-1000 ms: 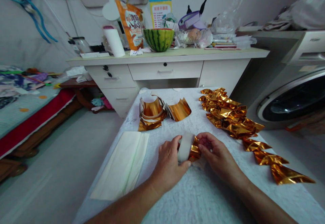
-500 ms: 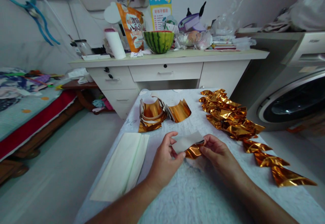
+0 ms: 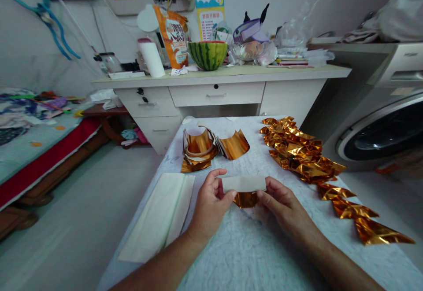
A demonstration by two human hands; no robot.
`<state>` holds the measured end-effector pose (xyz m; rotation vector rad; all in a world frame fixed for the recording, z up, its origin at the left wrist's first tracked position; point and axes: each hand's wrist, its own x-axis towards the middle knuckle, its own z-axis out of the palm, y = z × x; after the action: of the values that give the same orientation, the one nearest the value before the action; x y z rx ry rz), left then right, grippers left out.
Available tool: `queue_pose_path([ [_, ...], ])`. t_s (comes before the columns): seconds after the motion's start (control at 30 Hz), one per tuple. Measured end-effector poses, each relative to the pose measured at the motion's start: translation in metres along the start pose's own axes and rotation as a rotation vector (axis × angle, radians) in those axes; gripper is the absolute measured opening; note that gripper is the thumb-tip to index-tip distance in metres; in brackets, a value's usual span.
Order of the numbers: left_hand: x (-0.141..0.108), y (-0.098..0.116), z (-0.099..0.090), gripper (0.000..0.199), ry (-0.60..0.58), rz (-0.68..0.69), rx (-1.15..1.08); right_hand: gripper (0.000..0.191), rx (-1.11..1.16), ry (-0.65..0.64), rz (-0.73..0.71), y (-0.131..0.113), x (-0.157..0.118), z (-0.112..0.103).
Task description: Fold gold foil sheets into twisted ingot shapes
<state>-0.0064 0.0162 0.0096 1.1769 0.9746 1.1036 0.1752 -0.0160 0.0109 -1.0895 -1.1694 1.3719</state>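
Note:
Between my hands is a sheet of gold foil paper [image 3: 244, 184], its white back folded up along the top and its shiny gold side showing below. My left hand [image 3: 211, 200] pinches its left end between thumb and fingers. At the right end my right hand [image 3: 280, 200] grips it the same way. The sheet is held just above the cloth-covered table [image 3: 244, 251]. Left of my left hand lies a pale folded paper stack [image 3: 157, 216]. Beyond my hands stand curled gold foil sheets [image 3: 198, 143] and a smaller curled bundle [image 3: 234, 145].
Folded gold foil pieces [image 3: 304, 154] run in a row along the table's right side. Behind the table is a white desk [image 3: 218, 93] carrying a half watermelon [image 3: 208, 54] and a snack bag [image 3: 173, 38]. A washing machine [image 3: 373, 106] stands right, a bed [image 3: 42, 137] left.
The gold foil paper has turned from slanted to nearly level, its white flap now straight across the top. Both hands still hold its ends.

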Motion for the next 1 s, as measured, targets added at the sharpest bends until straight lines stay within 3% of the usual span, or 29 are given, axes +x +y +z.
queue_pose_path([
  [0.2, -0.001, -0.003, 0.002, 0.039, 0.054, -0.050, -0.050, 0.037, -0.043, 0.107, 0.071, 0.002, 0.000, 0.000],
  [0.43, -0.002, -0.004, 0.006, 0.025, -0.054, -0.169, -0.046, 0.038, 0.022, 0.155, 0.056, -0.001, -0.001, 0.005],
  [0.63, -0.003, -0.008, 0.004, 0.028, 0.044, -0.018, -0.008, 0.037, 0.032, 0.096, 0.036, 0.005, -0.002, 0.007],
  [0.7, -0.004, -0.008, 0.002, 0.020, 0.065, 0.063, 0.080, 0.037, 0.017, 0.080, 0.003, 0.005, -0.004, 0.009],
  [0.83, -0.006, -0.005, 0.000, 0.004, 0.018, 0.174, 0.308, 0.033, -0.070, 0.085, -0.065, 0.004, -0.008, 0.011],
  [1.0, -0.010, -0.004, 0.001, 0.020, -0.039, 0.139, 0.368, 0.035, -0.060, 0.094, -0.043, 0.004, -0.011, 0.013],
])
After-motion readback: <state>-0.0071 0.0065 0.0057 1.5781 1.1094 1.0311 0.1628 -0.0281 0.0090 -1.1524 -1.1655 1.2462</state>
